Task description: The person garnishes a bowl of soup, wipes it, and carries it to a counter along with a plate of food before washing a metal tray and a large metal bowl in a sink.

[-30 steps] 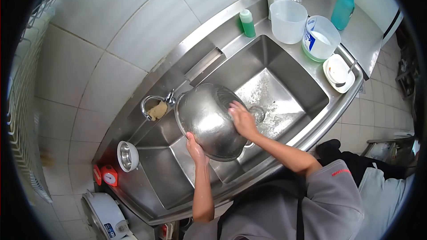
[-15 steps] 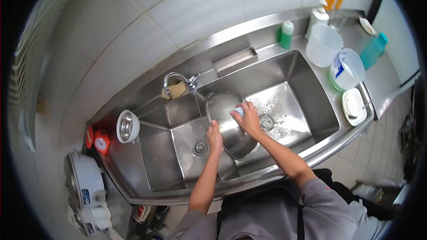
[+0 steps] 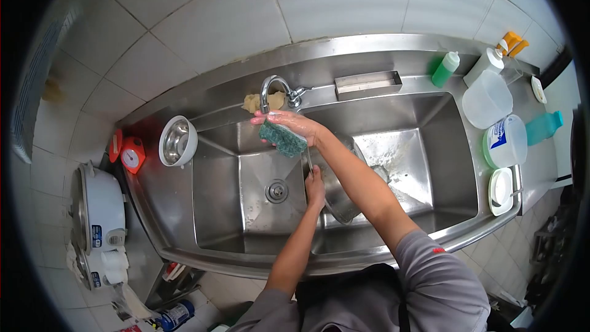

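Note:
My right hand point(image 3: 296, 125) is beneath the spout of the faucet point(image 3: 270, 93), wet with some suds on it. It holds a green scouring pad point(image 3: 284, 139), with its fingertips stretched out to the left. Lower down, my left hand point(image 3: 314, 187) is closed on the near-left rim of a large metal bowl point(image 3: 337, 200). The bowl is tilted in the right basin point(image 3: 445, 166), and my right forearm hides much of it. No water stream can be made out at the spout.
A drain point(image 3: 276, 191) lies in the left basin. Left of it are a small bowl point(image 3: 178, 141) and a red scale point(image 3: 131, 155). Bottles point(image 3: 446, 69), clear plastic tubs point(image 3: 487, 99) and a white dish point(image 3: 501, 190) line the right counter. A metal tray point(image 3: 369, 85) sits behind the basins.
My right hand has moved from the bowl's surface up and left to the faucet, taking the scouring pad along. My left hand stays at the rim. The camera view has shifted.

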Action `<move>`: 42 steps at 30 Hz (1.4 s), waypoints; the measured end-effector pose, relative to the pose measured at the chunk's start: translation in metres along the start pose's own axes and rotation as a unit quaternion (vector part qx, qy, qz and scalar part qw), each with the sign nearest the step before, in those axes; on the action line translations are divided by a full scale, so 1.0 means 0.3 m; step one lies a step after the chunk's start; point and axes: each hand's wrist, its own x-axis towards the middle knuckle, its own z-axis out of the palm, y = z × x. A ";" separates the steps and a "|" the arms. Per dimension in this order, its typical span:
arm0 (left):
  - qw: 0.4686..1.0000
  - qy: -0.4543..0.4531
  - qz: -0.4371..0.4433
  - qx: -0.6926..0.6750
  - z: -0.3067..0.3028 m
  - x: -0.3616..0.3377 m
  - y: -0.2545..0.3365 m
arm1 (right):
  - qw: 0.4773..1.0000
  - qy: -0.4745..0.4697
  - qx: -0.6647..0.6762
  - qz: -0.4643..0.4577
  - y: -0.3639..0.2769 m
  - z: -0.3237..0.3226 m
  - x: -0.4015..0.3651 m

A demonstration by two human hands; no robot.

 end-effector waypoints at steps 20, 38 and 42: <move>1.000 0.000 -0.002 0.008 0.027 0.133 -0.024 | 0.825 0.219 -0.518 -0.051 -0.139 -0.312 -0.051; 0.979 -0.020 -0.052 -0.195 0.083 0.192 -0.011 | 0.600 0.390 -0.696 0.063 0.289 -0.245 -0.171; 0.973 -0.013 -0.085 -0.215 0.074 0.168 0.043 | 0.646 0.357 -0.665 0.115 0.437 -0.255 -0.160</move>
